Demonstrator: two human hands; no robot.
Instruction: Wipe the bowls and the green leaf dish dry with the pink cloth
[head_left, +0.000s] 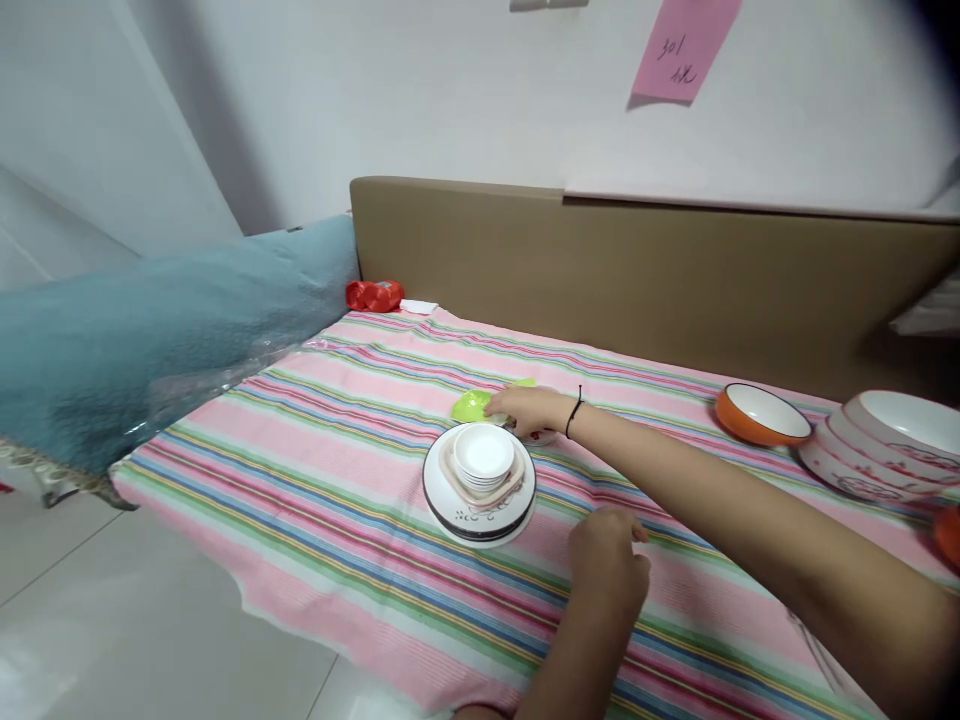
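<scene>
My right hand [531, 410], with a thin black cord round its wrist, reaches across to a lime-green dish [471, 405]. Its fingers pinch near the dish's right edge, and the hand hides part of what lies there. Under the palm a bit of a white dish with red marks [538, 438] peeps out. Just in front stands a stack of small white bowls [484, 452] on a squarish dish, set on white plates with a dark rim [435, 490]. My left hand [609, 553] is curled closed above the cloth, right of the plates, with nothing visible in it.
A striped pink cloth [322, 480] covers the table. On the right are an orange bowl [759, 415] and stacked white bowls with red patterns [874, 450]. Red rolls [375, 296] lie at the far left corner. A brown board [637, 270] runs along the back.
</scene>
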